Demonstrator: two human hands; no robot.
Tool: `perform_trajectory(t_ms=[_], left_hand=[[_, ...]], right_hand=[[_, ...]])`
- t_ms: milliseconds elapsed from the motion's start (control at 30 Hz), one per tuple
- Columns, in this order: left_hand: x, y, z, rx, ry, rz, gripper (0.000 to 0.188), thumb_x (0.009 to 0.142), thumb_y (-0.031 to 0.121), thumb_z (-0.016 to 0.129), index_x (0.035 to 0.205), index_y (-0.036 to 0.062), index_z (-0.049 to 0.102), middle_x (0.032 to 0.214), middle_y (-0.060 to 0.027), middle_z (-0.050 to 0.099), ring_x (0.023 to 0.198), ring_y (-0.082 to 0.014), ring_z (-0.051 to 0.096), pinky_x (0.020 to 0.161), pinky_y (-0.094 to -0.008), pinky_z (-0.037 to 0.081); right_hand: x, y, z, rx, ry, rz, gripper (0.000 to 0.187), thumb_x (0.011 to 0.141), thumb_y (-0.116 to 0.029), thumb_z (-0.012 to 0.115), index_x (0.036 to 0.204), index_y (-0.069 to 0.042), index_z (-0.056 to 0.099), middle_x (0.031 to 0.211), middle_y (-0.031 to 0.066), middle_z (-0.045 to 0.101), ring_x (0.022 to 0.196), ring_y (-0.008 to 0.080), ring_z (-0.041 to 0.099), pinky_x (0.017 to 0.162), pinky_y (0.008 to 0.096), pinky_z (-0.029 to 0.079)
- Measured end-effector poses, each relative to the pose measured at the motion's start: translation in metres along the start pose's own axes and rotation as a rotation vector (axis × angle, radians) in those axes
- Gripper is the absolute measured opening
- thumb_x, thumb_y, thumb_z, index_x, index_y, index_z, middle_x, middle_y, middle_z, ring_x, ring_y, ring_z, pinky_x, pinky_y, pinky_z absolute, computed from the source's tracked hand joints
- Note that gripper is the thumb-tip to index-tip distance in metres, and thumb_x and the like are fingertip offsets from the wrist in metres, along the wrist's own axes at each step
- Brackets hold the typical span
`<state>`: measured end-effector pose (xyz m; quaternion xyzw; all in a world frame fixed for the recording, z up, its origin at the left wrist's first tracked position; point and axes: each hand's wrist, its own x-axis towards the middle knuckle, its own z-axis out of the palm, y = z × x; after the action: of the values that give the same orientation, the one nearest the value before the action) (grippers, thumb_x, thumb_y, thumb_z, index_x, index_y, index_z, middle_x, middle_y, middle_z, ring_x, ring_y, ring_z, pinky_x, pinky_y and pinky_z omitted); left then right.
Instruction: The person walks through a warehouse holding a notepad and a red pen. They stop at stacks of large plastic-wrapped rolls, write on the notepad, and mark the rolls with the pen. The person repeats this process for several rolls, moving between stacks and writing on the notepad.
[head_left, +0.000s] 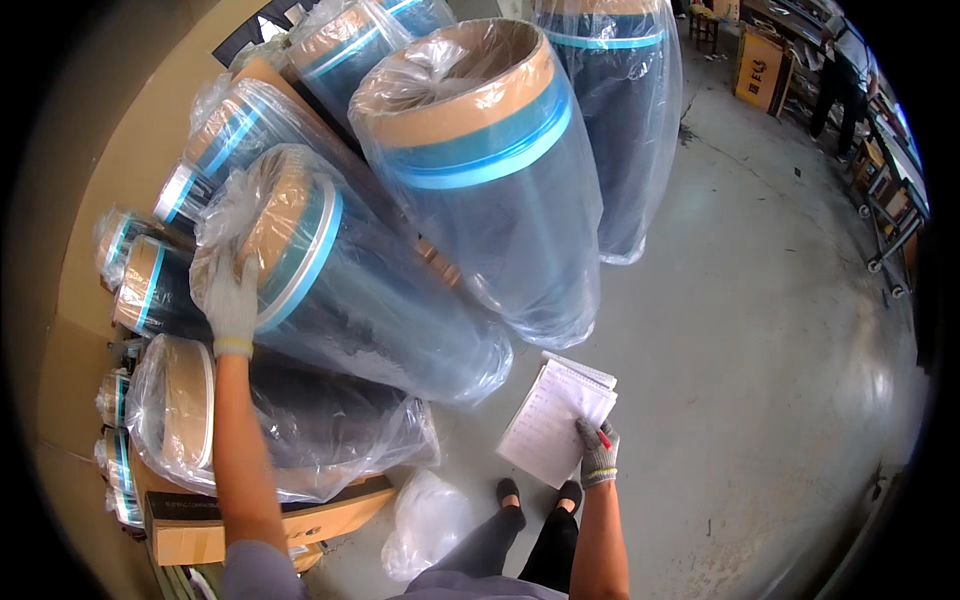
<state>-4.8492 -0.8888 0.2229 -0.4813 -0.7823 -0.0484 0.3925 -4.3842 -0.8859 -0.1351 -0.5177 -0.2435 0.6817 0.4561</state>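
My left hand (232, 300), in a pale knit glove, rests against the clear plastic cover (222, 215) at the upper end of a large tilted roll (370, 290). Its fingers are stretched out along the plastic, partly blurred. That roll has a brown cardboard rim, a pale blue band and dark material. Low in front of me, my right hand (598, 452), in a grey glove, is closed on a notepad (555, 425) with handwritten lines on its white pages. A small red object (604, 439), perhaps a pen, shows at those fingers.
Another wrapped roll (490, 200) stands upright ahead, with a darker one (620, 130) behind. A wrapped roll (300, 420) lies over a cardboard box (330, 515) at left. Loose plastic (425, 525) lies near my feet. A person (845, 80) stands far right beside a wheeled rack (890, 220).
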Motion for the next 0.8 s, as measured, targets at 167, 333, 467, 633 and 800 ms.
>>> perform_trajectory(t_ms=[167, 333, 467, 633, 800], left_hand=[[-0.053, -0.039, -0.013, -0.288, 0.094, -0.228, 0.035, 0.094, 0.025, 0.052, 0.109, -0.0024, 0.067, 0.116, -0.0207, 0.064, 0.112, -0.0363, 0.057, 0.1, -0.0439, 0.038], [-0.186, -0.121, -0.013, -0.308, 0.286, -0.376, 0.037, 0.093, 0.027, 0.055, 0.1, -0.0067, 0.066, 0.096, -0.0229, 0.067, 0.087, -0.0399, 0.06, 0.085, -0.0496, 0.045], [-0.207, -0.131, -0.034, -0.373, 0.179, -0.298, 0.047, 0.089, 0.034, 0.059, 0.109, -0.0077, 0.063, 0.107, -0.0222, 0.064, 0.092, -0.0346, 0.061, 0.087, -0.0453, 0.047], [-0.149, -0.176, -0.006, -0.645, 0.08, -0.354, 0.045, 0.097, 0.029, 0.046, 0.122, -0.0073, 0.055, 0.122, -0.0202, 0.059, 0.108, -0.032, 0.058, 0.095, -0.0413, 0.045], [-0.07, -0.241, 0.039, -0.593, -0.15, -0.451, 0.044, 0.102, 0.028, 0.039, 0.128, -0.0048, 0.052, 0.128, -0.0196, 0.057, 0.118, -0.0313, 0.054, 0.101, -0.0393, 0.042]], right_hand=[[-0.013, 0.022, 0.024, -0.024, -0.097, 0.043, 0.036, 0.081, -0.015, 0.072, 0.111, 0.002, 0.064, 0.096, 0.004, 0.067, 0.084, 0.0134, 0.061, 0.078, 0.0295, 0.05], [-0.025, 0.031, 0.04, -0.039, -0.125, 0.113, 0.037, 0.081, -0.013, 0.071, 0.114, 0.002, 0.063, 0.097, 0.0043, 0.067, 0.085, 0.0138, 0.061, 0.079, 0.0298, 0.05], [-0.013, 0.038, 0.034, -0.073, -0.12, 0.079, 0.038, 0.081, -0.013, 0.071, 0.114, 0.002, 0.062, 0.098, 0.0043, 0.067, 0.085, 0.0136, 0.061, 0.078, 0.0293, 0.05], [-0.013, 0.031, 0.024, -0.074, -0.075, 0.081, 0.036, 0.081, -0.013, 0.071, 0.113, 0.002, 0.064, 0.096, 0.0038, 0.067, 0.083, 0.0138, 0.061, 0.078, 0.0289, 0.05], [-0.015, 0.037, -0.004, -0.06, -0.063, 0.055, 0.034, 0.081, -0.013, 0.072, 0.111, 0.002, 0.064, 0.094, 0.0038, 0.068, 0.08, 0.0135, 0.061, 0.075, 0.0291, 0.05]])
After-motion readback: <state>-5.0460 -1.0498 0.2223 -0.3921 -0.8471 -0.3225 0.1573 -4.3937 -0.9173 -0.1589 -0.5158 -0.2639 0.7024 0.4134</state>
